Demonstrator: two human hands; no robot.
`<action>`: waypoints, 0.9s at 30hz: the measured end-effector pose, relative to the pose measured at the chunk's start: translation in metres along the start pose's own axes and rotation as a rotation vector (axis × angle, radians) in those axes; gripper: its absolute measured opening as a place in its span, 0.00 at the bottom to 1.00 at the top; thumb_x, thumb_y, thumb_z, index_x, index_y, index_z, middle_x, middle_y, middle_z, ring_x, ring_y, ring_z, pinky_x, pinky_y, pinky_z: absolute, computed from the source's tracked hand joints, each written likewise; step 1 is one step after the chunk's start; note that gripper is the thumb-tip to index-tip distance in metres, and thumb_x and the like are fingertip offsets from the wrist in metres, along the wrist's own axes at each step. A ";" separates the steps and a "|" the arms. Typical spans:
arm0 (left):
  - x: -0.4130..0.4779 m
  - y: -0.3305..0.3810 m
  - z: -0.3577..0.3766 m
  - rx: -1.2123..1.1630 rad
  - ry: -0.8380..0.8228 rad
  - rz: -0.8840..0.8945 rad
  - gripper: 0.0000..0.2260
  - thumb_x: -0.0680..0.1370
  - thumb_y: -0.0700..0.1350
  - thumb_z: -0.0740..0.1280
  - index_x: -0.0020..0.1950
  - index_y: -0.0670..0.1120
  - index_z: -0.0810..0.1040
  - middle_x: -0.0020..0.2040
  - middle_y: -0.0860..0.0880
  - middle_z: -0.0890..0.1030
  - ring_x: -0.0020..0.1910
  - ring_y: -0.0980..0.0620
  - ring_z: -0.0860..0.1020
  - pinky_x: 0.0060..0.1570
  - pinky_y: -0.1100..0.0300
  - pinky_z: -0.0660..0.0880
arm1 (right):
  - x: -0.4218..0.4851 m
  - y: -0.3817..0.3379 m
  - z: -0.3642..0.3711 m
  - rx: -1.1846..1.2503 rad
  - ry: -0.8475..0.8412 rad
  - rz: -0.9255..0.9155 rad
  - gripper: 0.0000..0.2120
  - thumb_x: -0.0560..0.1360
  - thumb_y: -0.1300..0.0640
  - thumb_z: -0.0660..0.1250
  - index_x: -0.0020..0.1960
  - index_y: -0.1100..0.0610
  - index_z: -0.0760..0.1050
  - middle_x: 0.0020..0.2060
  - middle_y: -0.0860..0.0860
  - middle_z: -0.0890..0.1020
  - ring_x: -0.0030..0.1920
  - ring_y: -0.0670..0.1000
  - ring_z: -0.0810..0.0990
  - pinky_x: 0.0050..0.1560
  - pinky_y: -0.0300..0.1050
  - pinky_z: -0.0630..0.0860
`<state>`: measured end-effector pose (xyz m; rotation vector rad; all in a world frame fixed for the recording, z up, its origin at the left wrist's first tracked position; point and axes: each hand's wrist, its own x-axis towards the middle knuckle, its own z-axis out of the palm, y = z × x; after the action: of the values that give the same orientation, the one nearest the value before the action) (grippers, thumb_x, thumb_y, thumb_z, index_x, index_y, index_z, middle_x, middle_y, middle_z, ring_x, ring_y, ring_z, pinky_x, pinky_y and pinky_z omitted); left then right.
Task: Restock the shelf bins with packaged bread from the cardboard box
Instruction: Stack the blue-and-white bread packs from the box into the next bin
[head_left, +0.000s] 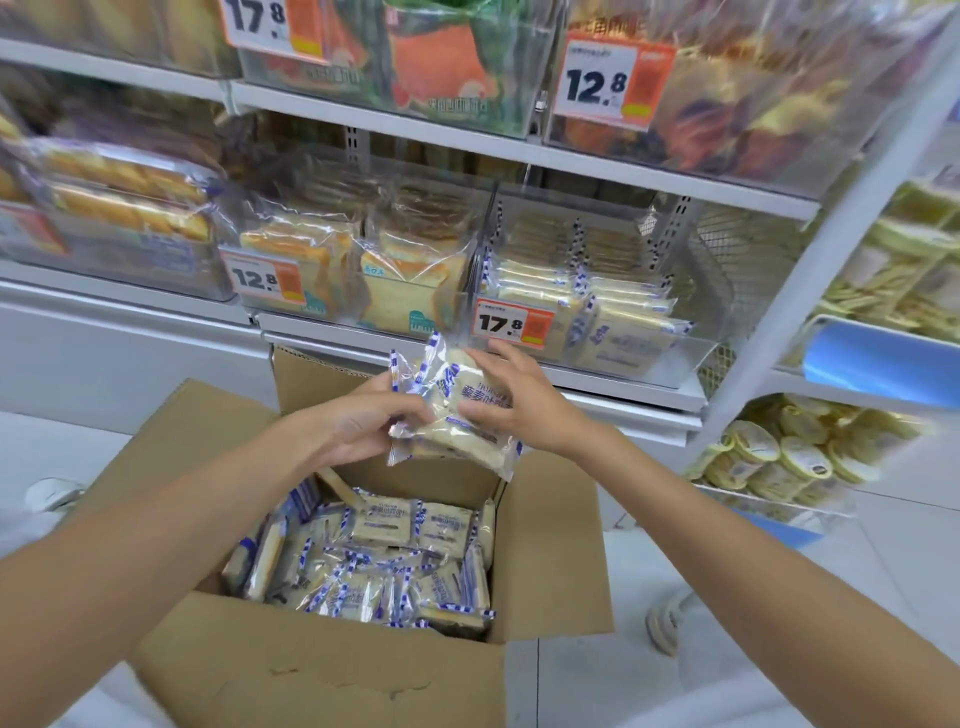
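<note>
Cardboard box (322, 670) before shelf; bread packets (384, 561) inside; held packets (452, 415) above box, before shelf bin (691, 353).

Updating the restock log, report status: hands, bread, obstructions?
Left hand, right hand both holding bread packets over cardboard box. 17.8 bin part full. Nothing seen blocking it.

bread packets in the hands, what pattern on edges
Blue-and-white stripes on the bread packets, seen in the head view.

Blue-and-white striped clear bread packets (452, 415), brown cardboard box (332, 670), orange-white price tag (511, 323).
</note>
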<state>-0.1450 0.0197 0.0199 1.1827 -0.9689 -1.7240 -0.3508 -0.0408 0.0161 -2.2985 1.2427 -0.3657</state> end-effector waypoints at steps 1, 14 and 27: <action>0.001 0.000 0.003 0.088 -0.038 -0.011 0.14 0.75 0.33 0.69 0.58 0.45 0.75 0.51 0.44 0.84 0.51 0.48 0.83 0.39 0.60 0.80 | 0.001 0.000 0.000 -0.023 -0.021 -0.046 0.36 0.74 0.36 0.65 0.77 0.42 0.56 0.79 0.48 0.52 0.78 0.51 0.50 0.77 0.54 0.52; 0.064 0.075 0.068 0.829 -0.047 0.319 0.35 0.67 0.55 0.79 0.69 0.51 0.68 0.62 0.57 0.74 0.64 0.55 0.73 0.62 0.59 0.70 | -0.019 0.008 -0.117 -0.405 0.189 0.012 0.26 0.67 0.32 0.70 0.54 0.51 0.72 0.45 0.45 0.76 0.47 0.49 0.76 0.43 0.47 0.73; 0.213 0.126 0.130 1.007 -0.258 0.526 0.45 0.64 0.65 0.76 0.75 0.52 0.64 0.72 0.52 0.70 0.70 0.54 0.69 0.67 0.57 0.68 | -0.024 0.072 -0.197 -0.447 0.572 0.229 0.25 0.70 0.39 0.71 0.61 0.48 0.67 0.47 0.44 0.80 0.47 0.50 0.79 0.45 0.51 0.76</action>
<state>-0.2928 -0.2038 0.0990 1.1118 -2.2223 -0.9422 -0.5039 -0.1125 0.1430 -2.4571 2.0212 -0.7631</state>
